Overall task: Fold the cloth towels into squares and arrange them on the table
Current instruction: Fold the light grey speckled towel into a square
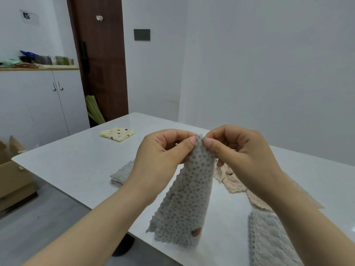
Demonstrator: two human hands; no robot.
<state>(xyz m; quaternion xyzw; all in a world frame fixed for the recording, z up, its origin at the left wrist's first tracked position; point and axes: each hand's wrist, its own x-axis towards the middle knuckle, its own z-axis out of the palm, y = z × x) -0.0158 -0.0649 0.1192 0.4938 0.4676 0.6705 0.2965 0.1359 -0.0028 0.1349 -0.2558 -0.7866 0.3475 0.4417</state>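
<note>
- my left hand [165,150] and right hand [236,148] both pinch the top edge of the dotted towel [186,198], which hangs over the table [73,162]
- it's light and floppy, so I'd grab corners, not the middle
- yellow towel [117,133] already folded

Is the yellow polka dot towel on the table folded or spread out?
Folded: the pale yellow polka-dot cloth towel lies as a small square on the white table, layered edges showing.
</note>
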